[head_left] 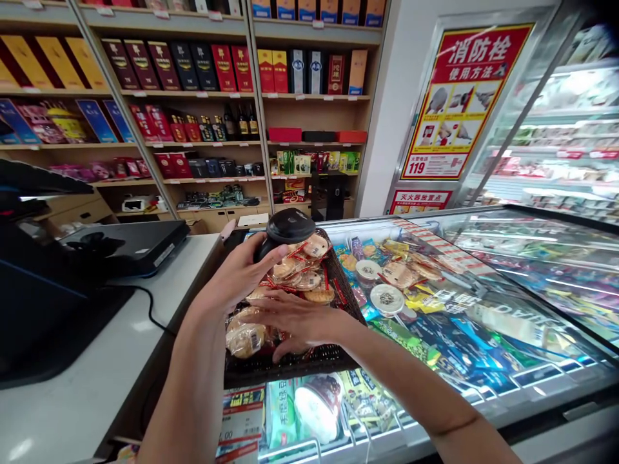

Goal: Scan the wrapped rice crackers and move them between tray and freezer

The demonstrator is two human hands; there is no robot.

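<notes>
My left hand is closed around the handle of a black barcode scanner, its rounded head tilted over the far end of a basket. That dark woven basket lies on the glass top of a freezer. In it are several round pastries in clear wrappers with red edges; a barcode label shows on one near the front left. Over the pastries my right hand is spread with its fingers apart, reaching from the right. Whether its fingertips touch a wrapper is hard to tell.
The freezer holds ice cream packs and tubs under glass. A white counter on the left carries a dark checkout machine and a black cable. Shelves of boxed bottles stand behind, beside a red fire-hydrant sign.
</notes>
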